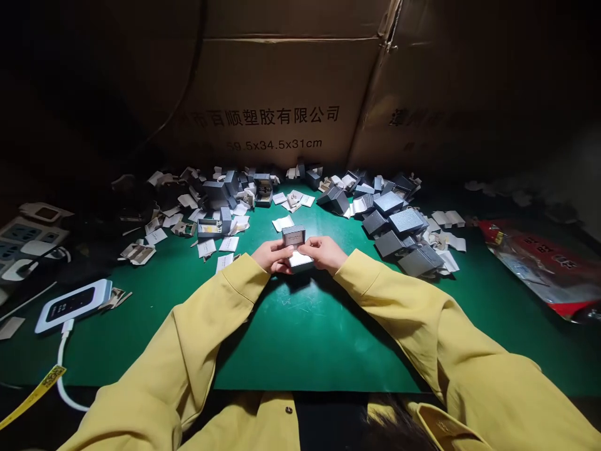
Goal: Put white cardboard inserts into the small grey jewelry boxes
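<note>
Both my hands meet at the middle of the green mat (300, 326), holding one small grey box (295, 245) with its hinged lid standing up and a white lining showing inside. My left hand (270, 255) grips the box's left side, fingers curled. From the right, my right hand (323, 252) pinches the same box. Yellow sleeves cover both arms.
Several closed grey boxes (399, 228) are heaped at the right, and more open boxes and white paper cards (220, 213) lie scattered at the left and back. Large cardboard cartons (282, 94) wall the rear. A white device with a cable (72, 305) lies left; a red bag (539, 263) lies right.
</note>
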`<state>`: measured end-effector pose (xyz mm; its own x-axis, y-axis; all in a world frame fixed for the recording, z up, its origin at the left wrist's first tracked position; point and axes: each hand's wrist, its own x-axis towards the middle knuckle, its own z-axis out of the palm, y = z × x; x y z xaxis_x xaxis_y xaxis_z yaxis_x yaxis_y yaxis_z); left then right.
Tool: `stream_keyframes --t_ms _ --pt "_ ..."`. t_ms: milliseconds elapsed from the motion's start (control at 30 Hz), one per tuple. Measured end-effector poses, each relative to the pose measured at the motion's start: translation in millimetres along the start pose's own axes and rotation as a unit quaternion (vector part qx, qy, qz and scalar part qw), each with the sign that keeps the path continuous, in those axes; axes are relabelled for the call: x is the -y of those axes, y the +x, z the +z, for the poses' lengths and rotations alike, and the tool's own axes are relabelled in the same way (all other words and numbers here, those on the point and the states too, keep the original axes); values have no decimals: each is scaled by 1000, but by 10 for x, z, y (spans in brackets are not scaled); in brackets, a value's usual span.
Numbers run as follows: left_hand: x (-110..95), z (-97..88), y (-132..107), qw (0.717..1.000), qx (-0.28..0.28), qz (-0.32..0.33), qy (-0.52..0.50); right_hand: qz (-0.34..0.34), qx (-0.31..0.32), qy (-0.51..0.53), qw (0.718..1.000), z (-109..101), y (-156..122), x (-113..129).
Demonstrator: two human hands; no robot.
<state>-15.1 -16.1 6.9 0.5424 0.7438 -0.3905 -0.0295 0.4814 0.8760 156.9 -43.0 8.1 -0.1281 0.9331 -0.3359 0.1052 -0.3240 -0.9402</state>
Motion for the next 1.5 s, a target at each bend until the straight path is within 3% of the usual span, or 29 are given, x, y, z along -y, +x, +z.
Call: stream_keyframes --t_ms 67,133,267,333,533,633,733,900,967,1067,1167,1267,1367,1500 --pt "-22 -16 -10 999 26 3 -37 -11 13 -5 1000 -8 -6 10" --pt "-36 -38 -14 998 48 7 -45 -77 -15 -65 995 -48 -20 33" --pt "-20 -86 5 997 77 -20 15 -282 -123 -207 929 -146 -47 91" --pt "-2 -98 16 995 85 -32 47 -313 -126 -226 914 -165 -42 106" --pt "56 -55 23 990 131 -41 30 -212 -142 -177 951 -146 74 15" --pt "71 -10 0 994 106 -29 -9 -180 -95 -88 975 -127 128 -32" --pt "53 23 -29 996 92 6 -21 -186 -56 -15 981 -109 129 -10" --pt "19 25 -14 993 40 107 19 -194 -126 -17 973 -111 51 96" --pt "32 20 -9 977 10 193 94 -139 -83 0 987 -111 12 130" --pt "67 10 -31 906 -15 328 268 -67 -6 39 997 -96 -46 169" --pt "92 -5 -58 823 -21 422 379 -94 19 75 993 -84 -87 181" --pt "101 -9 -48 764 -19 483 428 -137 41 84 986 -89 -92 147" --pt "112 -2 -5 743 -14 501 443 -142 35 42 988 -99 -76 84" --pt "146 -21 39 760 -22 465 454 -125 -6 -21 992 -75 -47 2"
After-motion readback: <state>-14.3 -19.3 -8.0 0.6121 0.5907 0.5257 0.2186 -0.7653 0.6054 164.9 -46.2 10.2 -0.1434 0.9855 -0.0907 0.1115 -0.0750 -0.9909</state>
